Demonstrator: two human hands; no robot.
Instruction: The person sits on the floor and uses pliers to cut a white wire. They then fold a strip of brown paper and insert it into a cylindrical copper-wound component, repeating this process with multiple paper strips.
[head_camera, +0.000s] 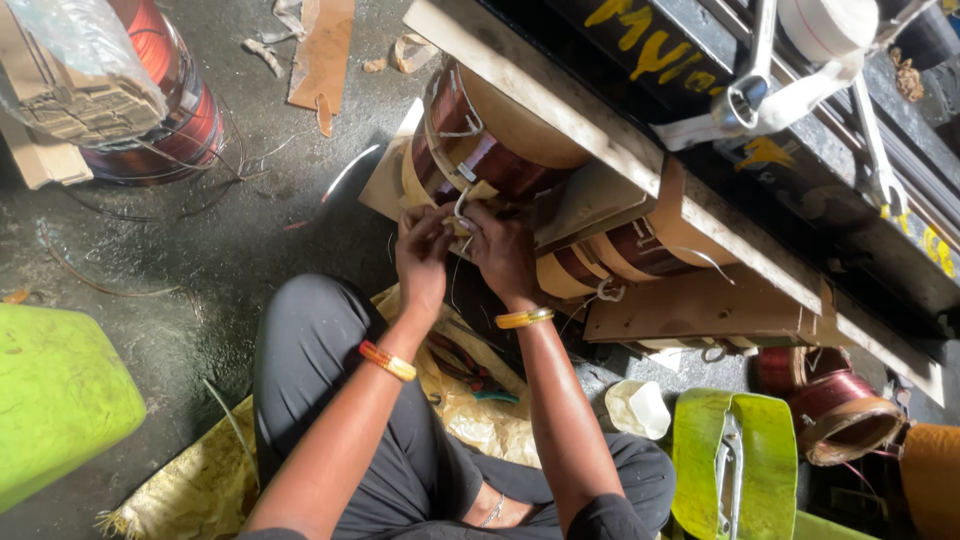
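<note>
Below the black-trousered knees (330, 400), both hands, left hand (423, 262) and right hand (503, 255), are pinched shut on a white tie cord (461, 205) at the copper coil (470, 150) just above them, where a slipped grip could loosen the binding.

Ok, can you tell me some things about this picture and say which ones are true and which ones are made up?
1. Both hands are at the copper coil. True: the left hand and right hand meet at its lower edge, by a white tie.
2. The person wears a bangle on each wrist. True.
3. The green block lies on the person's lap. False: it sits on the floor, apart from the person.
4. The right hand holds the pliers. False: they lie on the yellow sack by the leg.
5. The person sits on a chair. False: they sit on the sack on the floor.
</note>
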